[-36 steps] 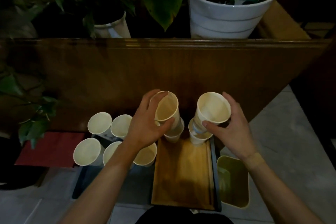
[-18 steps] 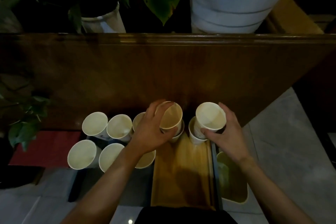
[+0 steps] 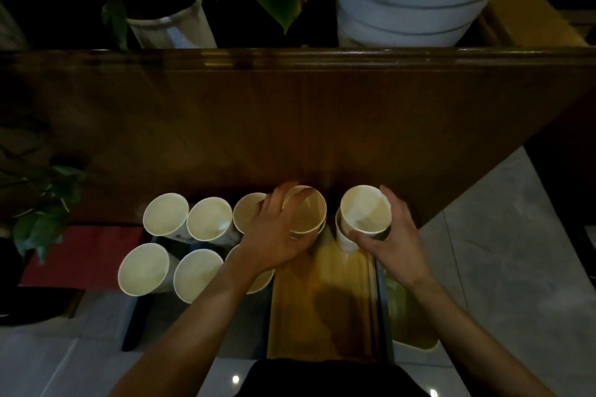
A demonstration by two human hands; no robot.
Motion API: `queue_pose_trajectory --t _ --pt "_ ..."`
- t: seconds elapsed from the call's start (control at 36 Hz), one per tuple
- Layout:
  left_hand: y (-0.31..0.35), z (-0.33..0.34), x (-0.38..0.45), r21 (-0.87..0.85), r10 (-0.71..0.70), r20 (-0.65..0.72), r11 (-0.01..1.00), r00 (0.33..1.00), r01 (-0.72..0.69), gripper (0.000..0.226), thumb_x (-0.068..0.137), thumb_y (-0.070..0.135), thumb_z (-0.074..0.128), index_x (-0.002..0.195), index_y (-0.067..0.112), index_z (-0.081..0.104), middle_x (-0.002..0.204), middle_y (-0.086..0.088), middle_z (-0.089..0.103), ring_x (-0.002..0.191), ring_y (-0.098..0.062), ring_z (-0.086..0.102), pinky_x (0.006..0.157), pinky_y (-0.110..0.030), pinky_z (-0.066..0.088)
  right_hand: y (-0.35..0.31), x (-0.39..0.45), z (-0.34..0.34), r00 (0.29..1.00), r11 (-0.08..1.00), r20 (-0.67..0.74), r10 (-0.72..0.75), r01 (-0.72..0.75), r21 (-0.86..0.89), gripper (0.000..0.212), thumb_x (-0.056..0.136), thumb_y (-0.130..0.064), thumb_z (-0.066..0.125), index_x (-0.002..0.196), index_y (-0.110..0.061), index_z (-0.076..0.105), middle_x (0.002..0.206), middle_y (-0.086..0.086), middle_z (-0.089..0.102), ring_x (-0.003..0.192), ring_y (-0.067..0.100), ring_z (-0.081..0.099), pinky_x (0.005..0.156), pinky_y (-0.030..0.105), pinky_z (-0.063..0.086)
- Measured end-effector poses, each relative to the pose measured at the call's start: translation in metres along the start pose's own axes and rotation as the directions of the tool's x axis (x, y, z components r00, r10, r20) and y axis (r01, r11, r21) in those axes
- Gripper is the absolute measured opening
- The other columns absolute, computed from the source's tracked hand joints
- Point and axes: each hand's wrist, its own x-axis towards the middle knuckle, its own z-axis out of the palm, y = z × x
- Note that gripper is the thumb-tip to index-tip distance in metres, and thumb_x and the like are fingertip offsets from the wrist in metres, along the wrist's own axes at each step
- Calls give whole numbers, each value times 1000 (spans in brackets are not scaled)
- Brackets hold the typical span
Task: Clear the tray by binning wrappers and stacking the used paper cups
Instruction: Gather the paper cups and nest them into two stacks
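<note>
Ten paper cups are showing in all. Six are standing in two rows of three on the dark tray (image 3: 142,325) at the left: four fully visible cups (image 3: 165,213), a fifth (image 3: 247,214) just beside the left hand (image 3: 274,245), and a sixth (image 3: 261,282) lying mostly hidden under that wrist. Two pairs are sitting at the far end of the wooden tray (image 3: 322,306). The left hand is gripping the tan cup (image 3: 306,209), fingers (image 3: 283,200) curled over its rim, with a lower cup's rim peeking out beneath. The right hand (image 3: 392,240) is wrapping its fingers round the pale cup (image 3: 366,208), which is nesting into the lower white cup (image 3: 343,235).

Compared with a second ago, both held cups are sitting lower, now sunk well into the cups below rather than hovering above them.

The wooden tray's near half is lying bare. A yellow-green bin (image 3: 409,316) is standing just beside its right edge, and the cabinet wall (image 3: 290,126) is rising directly behind the cups. Two potted plants are sitting above, among them a large white pot (image 3: 409,10).
</note>
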Motion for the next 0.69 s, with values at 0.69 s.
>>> queue_pose_trajectory --t 0.69 --pt "-18 26 2 69 -30 84 997 996 24 84 81 64 61 147 39 16 152 5 31 139 -22 34 109 -49 37 22 -3 11 997 998 76 -24 27 -48 104 59 -80 61 146 -43 16 146 -15 28 124 3 32 95 33 44"
